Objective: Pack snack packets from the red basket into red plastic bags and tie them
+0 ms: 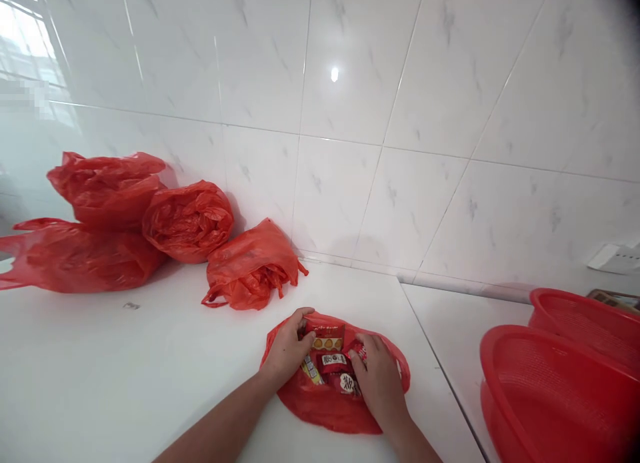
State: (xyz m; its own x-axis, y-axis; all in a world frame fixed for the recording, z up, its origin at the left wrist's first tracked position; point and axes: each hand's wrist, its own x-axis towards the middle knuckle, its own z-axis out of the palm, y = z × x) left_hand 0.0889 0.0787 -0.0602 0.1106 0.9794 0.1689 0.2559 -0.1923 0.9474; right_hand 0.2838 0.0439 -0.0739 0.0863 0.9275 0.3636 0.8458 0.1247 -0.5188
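A red plastic bag (340,413) lies spread on the white table, with several small wrapped packets (334,363) in its middle. One packet (328,338) shows yellow round shapes, and a yellow-green one (311,369) lies lower left. My left hand (289,348) rests at the bag's left side, thumb against the packet with round shapes and fingers curled at the bag's edge. On the right, my right hand (377,376) is bent over a red packet (356,349), its fingertips touching it. What each hand grips, if anything, is hidden.
Several bundled red bags (187,221) lie at the back left against the tiled wall. Two red plastic baskets (517,343) stand at the right, past a seam between table surfaces. A small scrap (131,306) lies on the left part of the table (150,369).
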